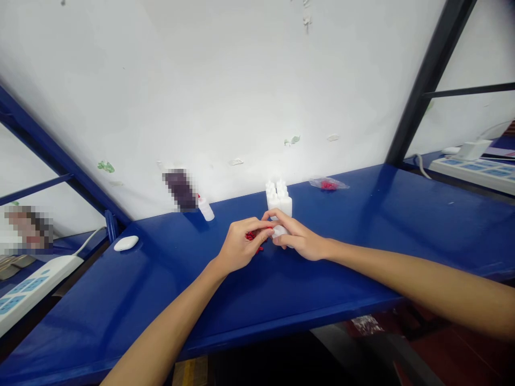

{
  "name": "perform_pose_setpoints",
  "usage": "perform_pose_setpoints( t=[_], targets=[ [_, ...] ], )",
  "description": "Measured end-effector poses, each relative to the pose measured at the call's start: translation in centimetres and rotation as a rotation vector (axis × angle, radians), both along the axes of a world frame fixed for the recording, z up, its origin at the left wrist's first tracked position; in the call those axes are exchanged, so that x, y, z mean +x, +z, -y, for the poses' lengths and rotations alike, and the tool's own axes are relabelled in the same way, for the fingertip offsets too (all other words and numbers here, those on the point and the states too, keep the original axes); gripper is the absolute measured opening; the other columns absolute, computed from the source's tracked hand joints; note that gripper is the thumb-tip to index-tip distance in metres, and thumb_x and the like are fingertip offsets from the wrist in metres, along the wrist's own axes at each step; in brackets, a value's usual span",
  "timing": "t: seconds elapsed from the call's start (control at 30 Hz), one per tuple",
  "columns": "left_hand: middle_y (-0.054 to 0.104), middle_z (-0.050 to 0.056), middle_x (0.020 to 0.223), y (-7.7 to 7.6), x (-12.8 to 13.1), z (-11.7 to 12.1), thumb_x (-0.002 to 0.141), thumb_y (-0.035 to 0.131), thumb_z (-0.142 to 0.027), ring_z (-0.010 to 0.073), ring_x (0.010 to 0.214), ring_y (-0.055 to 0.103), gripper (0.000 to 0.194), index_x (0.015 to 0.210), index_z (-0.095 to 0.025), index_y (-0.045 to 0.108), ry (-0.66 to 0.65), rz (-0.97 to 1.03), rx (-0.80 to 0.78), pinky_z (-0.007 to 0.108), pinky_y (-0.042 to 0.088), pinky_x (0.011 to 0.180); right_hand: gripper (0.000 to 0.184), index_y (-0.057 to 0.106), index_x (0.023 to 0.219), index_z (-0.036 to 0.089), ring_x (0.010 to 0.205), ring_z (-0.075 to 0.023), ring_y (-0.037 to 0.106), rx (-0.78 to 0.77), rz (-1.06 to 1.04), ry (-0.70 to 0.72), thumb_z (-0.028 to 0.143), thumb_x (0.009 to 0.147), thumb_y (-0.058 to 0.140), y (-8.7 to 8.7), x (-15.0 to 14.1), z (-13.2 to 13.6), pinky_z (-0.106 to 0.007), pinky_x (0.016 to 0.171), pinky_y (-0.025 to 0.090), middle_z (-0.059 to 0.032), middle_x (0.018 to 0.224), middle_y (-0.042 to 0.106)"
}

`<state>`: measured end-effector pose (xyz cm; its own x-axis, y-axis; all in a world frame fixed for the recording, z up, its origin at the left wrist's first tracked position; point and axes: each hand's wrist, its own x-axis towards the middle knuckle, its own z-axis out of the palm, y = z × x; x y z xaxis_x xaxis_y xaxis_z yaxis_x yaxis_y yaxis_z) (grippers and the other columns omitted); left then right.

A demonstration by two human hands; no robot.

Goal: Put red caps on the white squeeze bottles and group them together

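My right hand (300, 236) is wrapped round a small white plastic bottle (280, 232), which lies tilted with its neck toward the left. The fingertips of my left hand (240, 244) are pinched on a small red cap (270, 228) at the bottle's neck. Whether the cap is threaded on I cannot tell. Several loose red caps (251, 235) show behind and below my left fingers, partly hidden by them. Just beyond my hands a group of white bottles (279, 203) stands upright in a tight cluster, with white tips and no red caps on them.
Against the wall at left stands a white bottle (206, 209) with a red top, beside a pixelated dark patch. A clear bag of red pieces (329, 185) lies at the back right. A white oval object (126, 243) sits on the blue table (161, 279) at left.
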<state>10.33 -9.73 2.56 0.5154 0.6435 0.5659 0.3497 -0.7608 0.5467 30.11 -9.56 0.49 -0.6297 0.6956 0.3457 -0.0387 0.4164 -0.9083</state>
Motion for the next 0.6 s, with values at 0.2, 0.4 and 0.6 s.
perform_pose_setpoints(
  t=[0.2,0.4,0.6],
  targets=[
    [0.065,0.001,0.074,-0.17,0.18,0.21,0.091,0.058,-0.021,0.0090,0.061,0.053,0.019,0.101,-0.016,0.072,-0.069,-0.034,0.028,0.022,0.043,0.062,0.027,0.055,0.102,0.018,0.063,-0.0119,0.045,0.070,0.069,-0.090,0.043,0.094,0.050,0.31,-0.29,-0.06,-0.026,0.059,0.036,0.0021,0.073,0.050],
    [0.068,0.003,0.077,-0.45,0.40,0.44,0.092,0.055,-0.024,0.0099,0.064,0.056,0.020,0.097,-0.015,0.072,-0.093,-0.009,-0.106,0.021,0.044,0.063,0.024,0.054,0.104,0.021,0.056,-0.0110,0.041,0.077,0.100,-0.154,0.043,0.095,0.049,0.27,-0.68,0.29,-0.025,0.055,0.032,0.0060,0.062,0.045],
    [0.060,-0.002,0.064,-0.45,0.21,0.04,0.093,0.054,-0.028,0.0092,0.058,0.053,0.017,0.095,-0.016,0.066,-0.007,0.002,-0.153,0.022,0.043,0.063,0.033,0.048,0.112,0.022,0.054,-0.0111,0.043,0.094,0.144,-0.227,0.050,0.096,0.047,0.33,-0.93,0.18,-0.025,0.055,0.031,0.0072,0.061,0.047]
  ],
)
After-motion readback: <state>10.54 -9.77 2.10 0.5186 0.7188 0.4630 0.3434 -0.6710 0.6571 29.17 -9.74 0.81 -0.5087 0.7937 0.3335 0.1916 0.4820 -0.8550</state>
